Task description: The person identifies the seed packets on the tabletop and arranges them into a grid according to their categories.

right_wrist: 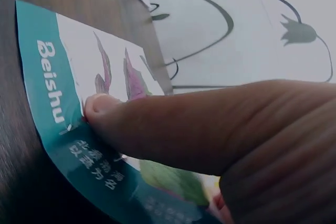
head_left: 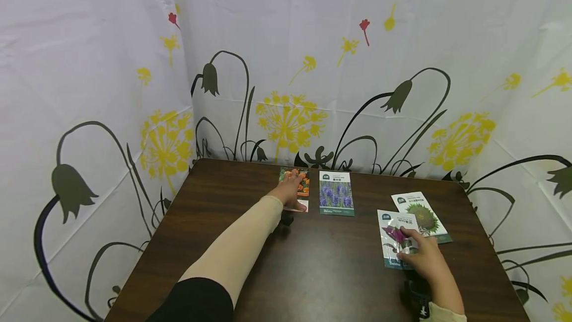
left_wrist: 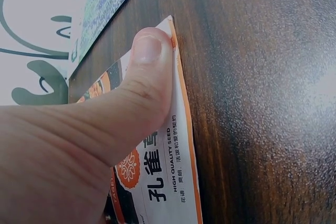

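Purple-flower packet (head_left: 387, 242), thumb of right hand (head_left: 425, 258) upon it, pinch indeterminable; orange-flower packet (head_left: 305, 188) under left hand (head_left: 288, 191), fingers extended.

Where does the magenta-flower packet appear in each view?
Head: the magenta-flower packet is right of centre, low, at the right hand.
Left wrist: not in it.
Right wrist: from upper left to bottom centre, partly behind the thumb.
Shared landmark: the dark wooden tabletop.

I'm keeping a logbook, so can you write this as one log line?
left hand: touching orange-flower packet | right hand: holding magenta-flower packet | violet-flower packet: untouched
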`<state>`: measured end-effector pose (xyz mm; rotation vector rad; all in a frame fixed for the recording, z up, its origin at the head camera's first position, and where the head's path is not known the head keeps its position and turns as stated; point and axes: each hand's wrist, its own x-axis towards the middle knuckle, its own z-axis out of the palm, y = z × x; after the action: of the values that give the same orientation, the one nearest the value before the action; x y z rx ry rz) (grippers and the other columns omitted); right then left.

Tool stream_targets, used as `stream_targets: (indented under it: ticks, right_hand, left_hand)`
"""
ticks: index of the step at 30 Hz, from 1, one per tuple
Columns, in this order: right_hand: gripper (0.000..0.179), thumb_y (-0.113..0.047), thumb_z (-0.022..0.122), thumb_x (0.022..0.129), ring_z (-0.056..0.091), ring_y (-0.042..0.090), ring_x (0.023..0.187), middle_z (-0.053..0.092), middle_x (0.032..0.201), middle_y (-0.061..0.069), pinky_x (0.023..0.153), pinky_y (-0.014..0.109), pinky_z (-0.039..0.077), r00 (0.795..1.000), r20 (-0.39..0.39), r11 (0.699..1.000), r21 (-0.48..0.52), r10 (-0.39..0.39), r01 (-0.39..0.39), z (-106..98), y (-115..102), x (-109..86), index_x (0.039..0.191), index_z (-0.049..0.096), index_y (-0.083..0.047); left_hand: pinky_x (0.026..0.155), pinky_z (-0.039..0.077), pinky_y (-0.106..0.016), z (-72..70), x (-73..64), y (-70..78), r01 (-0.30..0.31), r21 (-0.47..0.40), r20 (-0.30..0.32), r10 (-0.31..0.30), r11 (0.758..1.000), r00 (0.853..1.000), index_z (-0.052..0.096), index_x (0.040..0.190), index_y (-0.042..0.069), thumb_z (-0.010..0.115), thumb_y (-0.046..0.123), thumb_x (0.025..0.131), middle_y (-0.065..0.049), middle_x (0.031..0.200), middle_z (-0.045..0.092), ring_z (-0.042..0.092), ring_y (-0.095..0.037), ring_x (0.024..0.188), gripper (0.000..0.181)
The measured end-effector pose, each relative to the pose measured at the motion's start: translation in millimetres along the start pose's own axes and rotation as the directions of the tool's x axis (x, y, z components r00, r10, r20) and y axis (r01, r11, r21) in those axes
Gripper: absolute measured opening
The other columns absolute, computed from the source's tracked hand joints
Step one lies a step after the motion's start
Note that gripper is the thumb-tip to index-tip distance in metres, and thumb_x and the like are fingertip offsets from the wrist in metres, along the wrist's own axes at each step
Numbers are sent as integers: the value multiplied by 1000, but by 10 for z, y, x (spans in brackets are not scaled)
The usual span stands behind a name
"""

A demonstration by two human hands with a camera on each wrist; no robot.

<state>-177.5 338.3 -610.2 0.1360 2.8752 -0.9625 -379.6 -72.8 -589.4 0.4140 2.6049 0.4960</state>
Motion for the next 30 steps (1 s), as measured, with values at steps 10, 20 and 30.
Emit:
stream_targets:
  ticks: [10,20,30]
  right_hand:
    - [73,-30,95,83,52,48,115,46,129,41,100,71,52,996,83,1000,-9,-24,25,198,-189,-6,146,67,-8]
    - [66,-35,99,76,41,36,96,45,104,21,81,46,35,999,22,992,-121,-31,33,245,-420,-78,134,75,-15]
    - [65,-43,95,81,32,63,130,37,146,37,99,77,31,999,11,981,-188,53,-50,302,-490,-74,136,72,-19]
  left_hand:
    - [136,17,-64,40,-5,-14,1,2,-17,-1,1000,1000,21,176,12,98,40,82,-20,185,0,1,-46,171,125]
    - [137,16,-61,-38,-131,71,-11,2,-15,11,1000,1000,20,176,10,95,38,85,-20,184,-1,1,-44,171,121]
    - [136,18,-63,-25,-79,47,-11,24,-30,11,1000,999,20,176,11,95,39,86,-20,184,0,1,-45,171,120]
